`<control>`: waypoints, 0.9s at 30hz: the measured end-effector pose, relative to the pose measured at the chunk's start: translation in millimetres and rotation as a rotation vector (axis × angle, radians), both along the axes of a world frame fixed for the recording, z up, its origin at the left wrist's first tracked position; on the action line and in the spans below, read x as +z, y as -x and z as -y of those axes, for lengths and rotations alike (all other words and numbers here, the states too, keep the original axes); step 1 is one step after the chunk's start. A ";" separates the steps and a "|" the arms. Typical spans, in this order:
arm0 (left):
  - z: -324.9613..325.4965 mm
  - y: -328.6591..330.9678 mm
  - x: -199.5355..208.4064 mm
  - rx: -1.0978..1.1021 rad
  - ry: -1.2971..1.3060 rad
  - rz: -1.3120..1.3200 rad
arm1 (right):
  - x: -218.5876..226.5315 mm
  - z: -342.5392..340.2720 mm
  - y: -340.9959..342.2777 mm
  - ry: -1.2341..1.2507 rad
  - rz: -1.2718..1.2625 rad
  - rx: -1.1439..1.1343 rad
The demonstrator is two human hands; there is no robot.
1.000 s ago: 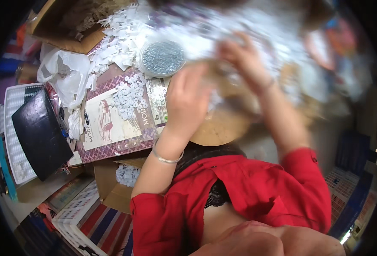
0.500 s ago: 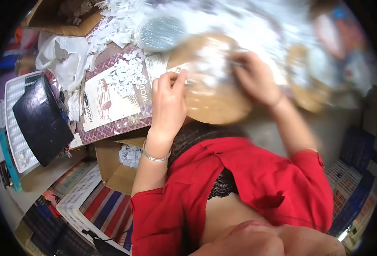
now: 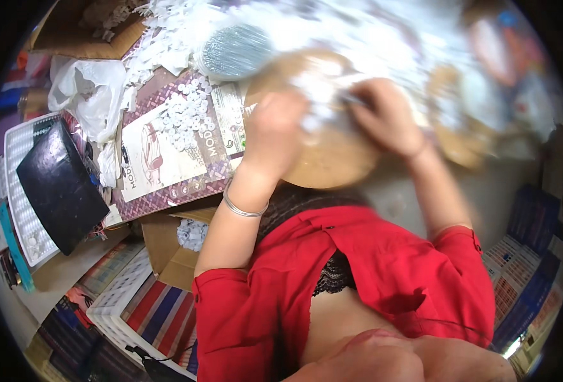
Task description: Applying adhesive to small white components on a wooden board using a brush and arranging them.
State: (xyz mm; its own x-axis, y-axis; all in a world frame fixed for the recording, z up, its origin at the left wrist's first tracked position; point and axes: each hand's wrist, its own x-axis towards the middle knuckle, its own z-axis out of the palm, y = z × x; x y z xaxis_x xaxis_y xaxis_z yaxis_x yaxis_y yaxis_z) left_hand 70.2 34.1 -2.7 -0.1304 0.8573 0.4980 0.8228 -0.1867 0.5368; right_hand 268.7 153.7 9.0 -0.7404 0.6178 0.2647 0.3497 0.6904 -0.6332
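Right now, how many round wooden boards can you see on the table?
2: one round wooden board lies under both hands, the left hand and right hand; a second, blurred board sits to its right. Others may be hidden under the white scraps.

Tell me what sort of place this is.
Probably a small craft or piecework bench: heaps of small white pieces, a round wooden board under both hands, and stacked cardboard boxes and crates beside it.

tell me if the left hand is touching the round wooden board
Touching. The head view shows the left hand lying flat on the round wooden board, its fingers among the small white pieces heaped there. Motion blur hides whether it grips any.
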 end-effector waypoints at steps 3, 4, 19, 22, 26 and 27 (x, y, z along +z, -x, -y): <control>4.2 3.3 -1.1 0.037 0.002 0.047 | 13.9 4.8 16.0 -0.023 -0.099 0.230; 6.4 5.1 -1.2 0.073 0.022 0.116 | 15.1 8.0 23.9 -0.004 -0.125 0.310; 28.0 -8.1 -2.1 -0.104 0.069 -0.043 | 1.4 28.5 14.3 0.034 -0.097 0.183; 13.1 5.6 8.2 -0.314 0.187 -0.089 | 13.8 28.4 -14.1 0.020 -0.276 0.026; 9.2 14.6 12.4 -0.376 0.199 -0.074 | 21.2 7.7 -99.0 -0.425 -0.502 -0.662; 12.0 13.1 15.4 -0.352 0.219 -0.045 | 22.3 -2.6 -124.1 -0.519 -0.545 -0.865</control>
State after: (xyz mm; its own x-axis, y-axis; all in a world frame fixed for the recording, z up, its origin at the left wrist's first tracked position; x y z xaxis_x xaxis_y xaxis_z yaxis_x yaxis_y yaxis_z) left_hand 57.0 22.1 12.8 0.2073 0.9319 0.2975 0.7525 -0.3462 0.5602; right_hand 392.8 156.3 31.3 0.1704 0.5868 0.7916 0.6011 0.5747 -0.5554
